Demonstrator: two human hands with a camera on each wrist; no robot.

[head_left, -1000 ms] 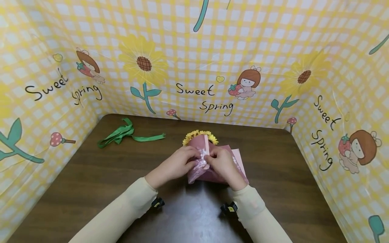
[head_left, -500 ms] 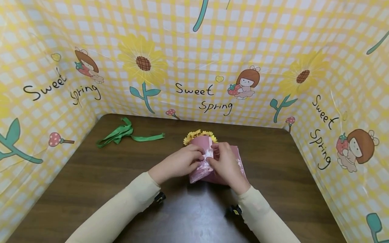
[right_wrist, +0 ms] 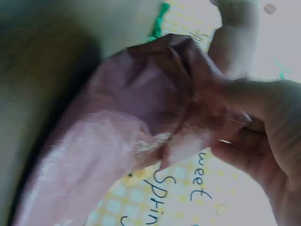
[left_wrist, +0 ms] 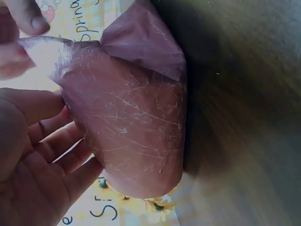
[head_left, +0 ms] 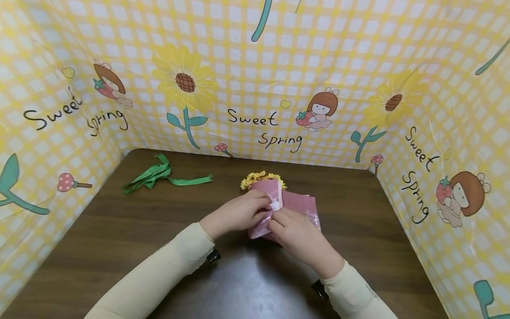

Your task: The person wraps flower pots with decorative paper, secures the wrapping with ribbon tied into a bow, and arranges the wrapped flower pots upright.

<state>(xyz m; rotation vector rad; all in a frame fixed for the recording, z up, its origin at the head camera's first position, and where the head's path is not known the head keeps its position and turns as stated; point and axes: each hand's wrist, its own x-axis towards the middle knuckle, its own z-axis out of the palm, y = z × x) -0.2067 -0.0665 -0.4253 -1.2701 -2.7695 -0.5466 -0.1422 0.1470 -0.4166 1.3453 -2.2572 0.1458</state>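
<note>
Between my hands is a bouquet of small yellow flowers (head_left: pixel 255 177) rolled in pink wrapping paper (head_left: pixel 299 203). Only the blossoms show, past the far end of the roll; the paper hides the stems. My left hand (head_left: pixel 238 211) holds the rolled part, its thumb and fingers at the edge of the shiny paper (left_wrist: pixel 134 122) in the left wrist view. To its right, my right hand (head_left: pixel 299 232) pinches the lower part of the wrap. The right wrist view has the crumpled paper (right_wrist: pixel 155 89) folding into that hand's thumb and fingers. One flap spreads out to the right.
A green ribbon (head_left: pixel 153 175) lies loosely bunched at the back left of the dark wooden table (head_left: pixel 103 239). A yellow checked cloth (head_left: pixel 255 66) with printed flowers stands as a wall behind the table and along both sides.
My right hand has slid down toward the lower end of the wrap, its fingers leaving the upper flap. The paper's pale edge has turned further right. My left hand keeps its hold.
</note>
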